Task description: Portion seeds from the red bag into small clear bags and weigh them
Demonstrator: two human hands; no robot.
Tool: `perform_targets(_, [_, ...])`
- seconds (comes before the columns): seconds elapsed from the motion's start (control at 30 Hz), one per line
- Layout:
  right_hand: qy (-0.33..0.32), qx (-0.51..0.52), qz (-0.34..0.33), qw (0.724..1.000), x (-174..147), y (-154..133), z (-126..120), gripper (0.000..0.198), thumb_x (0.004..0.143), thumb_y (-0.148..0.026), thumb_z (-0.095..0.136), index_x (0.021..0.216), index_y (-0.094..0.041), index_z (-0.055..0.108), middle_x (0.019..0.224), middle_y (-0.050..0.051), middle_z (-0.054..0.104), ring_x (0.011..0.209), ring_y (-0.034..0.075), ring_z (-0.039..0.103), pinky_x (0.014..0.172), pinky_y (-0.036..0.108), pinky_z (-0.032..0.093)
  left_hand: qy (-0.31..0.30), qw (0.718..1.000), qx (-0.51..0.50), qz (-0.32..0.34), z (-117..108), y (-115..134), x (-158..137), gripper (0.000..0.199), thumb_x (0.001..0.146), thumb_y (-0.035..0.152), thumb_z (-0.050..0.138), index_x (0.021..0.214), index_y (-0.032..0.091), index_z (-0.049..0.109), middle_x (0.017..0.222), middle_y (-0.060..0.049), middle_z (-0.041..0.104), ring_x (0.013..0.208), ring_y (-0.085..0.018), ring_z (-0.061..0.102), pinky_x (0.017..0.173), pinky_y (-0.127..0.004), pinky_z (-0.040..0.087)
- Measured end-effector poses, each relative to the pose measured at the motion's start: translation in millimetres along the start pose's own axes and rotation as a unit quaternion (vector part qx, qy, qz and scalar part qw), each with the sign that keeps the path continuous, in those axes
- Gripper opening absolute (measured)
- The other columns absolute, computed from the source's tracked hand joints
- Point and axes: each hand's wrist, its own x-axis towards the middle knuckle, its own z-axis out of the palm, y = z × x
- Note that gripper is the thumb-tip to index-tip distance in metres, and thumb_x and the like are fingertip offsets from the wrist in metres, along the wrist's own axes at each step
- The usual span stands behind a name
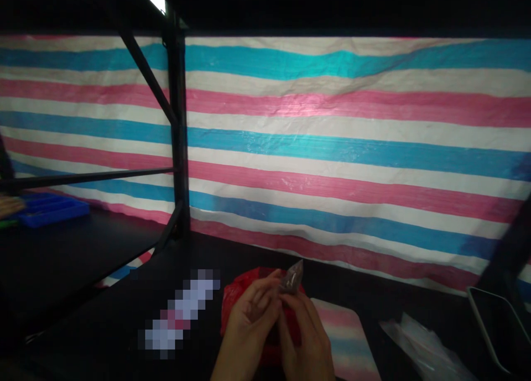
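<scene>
A small clear plastic bag [292,277] with something dark inside is pinched between my two hands, its pointed corner sticking up. My left hand [254,317] is closed, thumb and fingers pressed together at the bag's lower end. Facing it, my right hand [306,331] pinches the same end from the other side. What the small bag holds is too dim to name. Behind and beneath both hands lies a red plastic bag [233,297], partly hidden by them.
Right of my hands lies a flat glossy panel [346,337] mirroring the stripes, then clear plastic bags [427,345] and a dark-screened device [504,328]. A blurred-out strip [178,314] lies left. Beyond the black shelf post [179,137] sits a blue tray [56,210]. Striped sheeting [352,160] hangs behind.
</scene>
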Motion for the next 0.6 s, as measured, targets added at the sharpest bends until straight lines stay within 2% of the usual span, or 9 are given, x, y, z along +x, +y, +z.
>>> perform_targets(0.07, [0.008, 0.013, 0.040, 0.999, 1, -2, 0, 0.024, 0.106, -0.039, 0.055, 0.106, -0.028, 0.076, 0.113, 0.007, 0.081, 0.108, 0.023, 0.077, 0.092, 0.032, 0.062, 0.005, 1.000, 0.014, 0.002, 3, -2, 1, 0.055, 0.058, 0.048, 0.100, 0.103, 0.022, 0.081, 0.137, -0.013, 0.075, 0.123, -0.031, 0.073, 0.103, -0.036, 0.058])
perform_targets(0.13, [0.003, 0.037, 0.090, 0.995, 6, -8, -2, 0.023, 0.102, -0.042, 0.061, 0.096, -0.027, 0.077, 0.100, 0.005, 0.081, 0.094, 0.022, 0.078, 0.085, 0.029, 0.063, 0.033, 0.999, 0.024, 0.021, 4, -6, 3, 0.059, 0.056, 0.049, 0.100, 0.104, 0.022, 0.079, 0.125, -0.012, 0.079, 0.118, -0.031, 0.075, 0.101, -0.037, 0.059])
perform_targets(0.23, [-0.004, 0.083, 0.156, 0.984, 16, -17, -6, 0.022, 0.095, -0.044, 0.068, 0.085, -0.026, 0.077, 0.085, 0.003, 0.080, 0.077, 0.022, 0.077, 0.075, 0.028, 0.062, 0.056, 0.990, 0.095, 0.083, 1, -10, 3, 0.041, 0.065, 0.048, 0.094, 0.091, 0.022, 0.075, 0.100, -0.006, 0.077, 0.100, -0.027, 0.077, 0.088, -0.033, 0.061])
perform_targets(0.3, [-0.024, 0.118, 0.187, 0.975, 23, -22, -10, 0.022, 0.092, -0.043, 0.071, 0.083, -0.025, 0.078, 0.083, 0.004, 0.080, 0.076, 0.023, 0.077, 0.075, 0.029, 0.062, 0.025, 0.985, 0.144, 0.088, -3, -10, 1, 0.032, 0.075, 0.048, 0.088, 0.085, 0.021, 0.073, 0.090, -0.003, 0.074, 0.088, -0.023, 0.074, 0.080, -0.030, 0.059])
perform_targets(0.37, [-0.059, 0.151, 0.212, 0.964, 29, -25, -14, 0.019, 0.089, -0.040, 0.071, 0.081, -0.025, 0.079, 0.084, 0.005, 0.081, 0.078, 0.024, 0.077, 0.077, 0.031, 0.062, -0.021, 0.985, 0.160, 0.059, -7, -7, 0, 0.031, 0.080, 0.050, 0.083, 0.087, 0.021, 0.073, 0.084, -0.002, 0.073, 0.080, -0.020, 0.071, 0.073, -0.027, 0.056])
perform_targets(0.47, [-0.098, 0.178, 0.242, 0.949, 36, -27, -19, 0.014, 0.083, -0.033, 0.069, 0.077, -0.024, 0.078, 0.082, 0.004, 0.080, 0.077, 0.024, 0.075, 0.078, 0.032, 0.061, -0.061, 0.987, 0.141, 0.040, -9, 0, -2, 0.036, 0.078, 0.054, 0.085, 0.084, 0.022, 0.072, 0.077, 0.000, 0.071, 0.073, -0.017, 0.065, 0.067, -0.025, 0.051])
perform_targets(0.6, [-0.137, 0.208, 0.282, 0.926, 39, -31, -21, 0.012, 0.080, -0.031, 0.068, 0.072, -0.023, 0.073, 0.076, 0.003, 0.076, 0.075, 0.024, 0.074, 0.073, 0.030, 0.059, -0.066, 0.985, 0.151, 0.050, -11, 8, -4, 0.041, 0.079, 0.059, 0.083, 0.071, 0.022, 0.067, 0.070, 0.002, 0.064, 0.065, -0.015, 0.059, 0.063, -0.025, 0.048])
